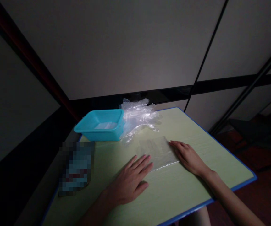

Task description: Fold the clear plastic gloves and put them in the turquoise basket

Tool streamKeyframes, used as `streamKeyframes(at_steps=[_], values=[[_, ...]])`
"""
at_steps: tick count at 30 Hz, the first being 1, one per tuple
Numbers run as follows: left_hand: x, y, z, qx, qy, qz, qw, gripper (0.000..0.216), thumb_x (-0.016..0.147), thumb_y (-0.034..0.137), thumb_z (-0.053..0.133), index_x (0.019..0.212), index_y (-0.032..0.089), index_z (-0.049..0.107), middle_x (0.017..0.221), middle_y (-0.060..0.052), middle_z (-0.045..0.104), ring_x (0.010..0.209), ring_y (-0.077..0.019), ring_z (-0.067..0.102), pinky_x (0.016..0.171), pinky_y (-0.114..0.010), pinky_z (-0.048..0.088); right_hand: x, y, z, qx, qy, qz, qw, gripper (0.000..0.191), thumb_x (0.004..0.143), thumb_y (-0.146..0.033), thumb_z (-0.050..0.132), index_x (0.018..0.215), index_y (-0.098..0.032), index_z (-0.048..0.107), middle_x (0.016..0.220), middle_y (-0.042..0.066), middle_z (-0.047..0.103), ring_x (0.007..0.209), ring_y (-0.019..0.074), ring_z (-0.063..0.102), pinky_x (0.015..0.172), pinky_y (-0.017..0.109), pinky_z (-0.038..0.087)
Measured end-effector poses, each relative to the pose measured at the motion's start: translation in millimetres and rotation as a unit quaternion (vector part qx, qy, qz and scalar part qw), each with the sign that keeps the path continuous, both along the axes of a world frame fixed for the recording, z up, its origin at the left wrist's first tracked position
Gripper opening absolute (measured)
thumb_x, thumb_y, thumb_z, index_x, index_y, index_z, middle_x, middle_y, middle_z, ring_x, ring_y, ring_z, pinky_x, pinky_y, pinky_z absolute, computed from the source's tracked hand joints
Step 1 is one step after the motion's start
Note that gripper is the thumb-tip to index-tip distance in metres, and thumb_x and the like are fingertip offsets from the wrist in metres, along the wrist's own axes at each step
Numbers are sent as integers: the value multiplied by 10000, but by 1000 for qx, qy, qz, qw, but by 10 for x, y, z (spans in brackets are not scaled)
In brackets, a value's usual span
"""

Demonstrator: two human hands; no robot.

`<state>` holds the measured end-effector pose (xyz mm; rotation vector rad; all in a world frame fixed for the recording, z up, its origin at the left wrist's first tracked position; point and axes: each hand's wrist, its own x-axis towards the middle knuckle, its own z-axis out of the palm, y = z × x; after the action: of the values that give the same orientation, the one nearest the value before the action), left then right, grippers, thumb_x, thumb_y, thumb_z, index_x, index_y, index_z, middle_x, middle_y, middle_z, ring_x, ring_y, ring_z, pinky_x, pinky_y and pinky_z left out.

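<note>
Left hand, lower centre of frame: palm down, fingers spread, grasping nothing, tips at left edge of clear plastic sheet. Sheet flat at centre, between hands, long axis roughly left-right. Right hand at opposite edge, equally near; cannot tell whether pinching.

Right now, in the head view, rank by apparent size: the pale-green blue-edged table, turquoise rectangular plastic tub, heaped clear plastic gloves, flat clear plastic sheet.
1. Table
2. Turquoise tub and glove heap, too alike to rank
3. Flat sheet, its left edge unclear
</note>
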<state>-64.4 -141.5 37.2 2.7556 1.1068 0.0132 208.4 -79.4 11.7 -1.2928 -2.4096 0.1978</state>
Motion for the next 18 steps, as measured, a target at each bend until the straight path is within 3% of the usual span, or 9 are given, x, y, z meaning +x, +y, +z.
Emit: streamKeyframes(at_steps=[11,15,18], values=[[7,-71,24,-5,9,12,1000,680,791,389,525,1354,276,161,1449,-31,35,1318,-214,15,1057,-448,52,14,0,-6,9,-4,-5,1000,381,868,-185,312,1233,-155,421,1192,112,533,1091,210,483,901,402,397],[15,-90,4,3,-20,8,1000,748,772,397,543,1366,221,124,1446,-48,82,1317,-206,57,1066,-417,76,-150,-244,59,35,-14,27,999,479,877,-240,341,1340,-139,270,1326,136,394,1206,230,371,989,460,310],[26,-101,-27,-3,-30,-5,1000,757,779,410,531,1370,191,111,1442,-55,108,1315,-193,78,1073,-380,83,-392,-525,115,11,-48,113,992,616,865,-349,395,1386,-163,124,1403,114,249,1275,237,242,1027,453,261]])
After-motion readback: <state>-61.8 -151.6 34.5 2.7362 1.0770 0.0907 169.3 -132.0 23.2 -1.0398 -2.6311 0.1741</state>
